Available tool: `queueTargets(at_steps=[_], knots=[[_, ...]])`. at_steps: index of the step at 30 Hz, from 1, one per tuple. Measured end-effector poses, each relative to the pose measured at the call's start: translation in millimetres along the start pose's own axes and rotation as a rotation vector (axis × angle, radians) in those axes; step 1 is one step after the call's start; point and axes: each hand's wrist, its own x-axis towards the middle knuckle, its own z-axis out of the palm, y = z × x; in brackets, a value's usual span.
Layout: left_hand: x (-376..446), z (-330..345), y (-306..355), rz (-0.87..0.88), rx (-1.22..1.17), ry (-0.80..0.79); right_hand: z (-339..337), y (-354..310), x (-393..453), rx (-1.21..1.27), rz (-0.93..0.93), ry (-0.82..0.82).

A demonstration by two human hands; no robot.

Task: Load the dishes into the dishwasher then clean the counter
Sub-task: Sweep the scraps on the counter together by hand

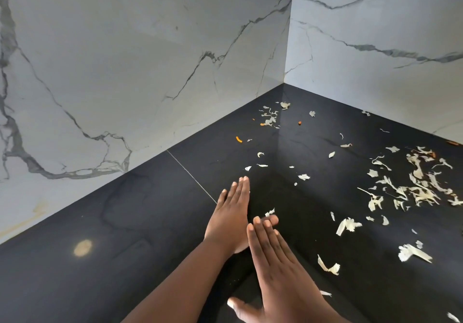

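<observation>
A black counter [125,260] fills the lower half of the view and meets white marble walls in a corner. Pale vegetable peelings [421,189] lie scattered over its right side, thickest at the right edge. A few orange bits [239,139] lie near the corner. My left hand [231,220] lies flat on the counter, fingers straight and together, pointing toward the corner. My right hand [278,267] is flat too, fingers straight, just behind and right of the left, its fingertips beside the left thumb. Neither hand holds anything. A small peeling [270,212] lies right by the left thumb.
White marble walls [150,59] with grey veins close the counter at the back and right. A thin seam [190,176] crosses the counter. A round light reflection [83,248] shows on the left part. Larger peelings [413,252] lie at the right front.
</observation>
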Motion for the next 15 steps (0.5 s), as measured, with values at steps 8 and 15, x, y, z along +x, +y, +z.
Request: queueTargets(at_steps=[8,15], knots=[[-60,-12,-54,-0.183,-0.281,0.395,-10,-3,-6,0.041,0.037,-0.019],[-123,-18,-73,-0.506,0.17,0.144,-20,-3,-3,0.002,-0.18,-0.062]])
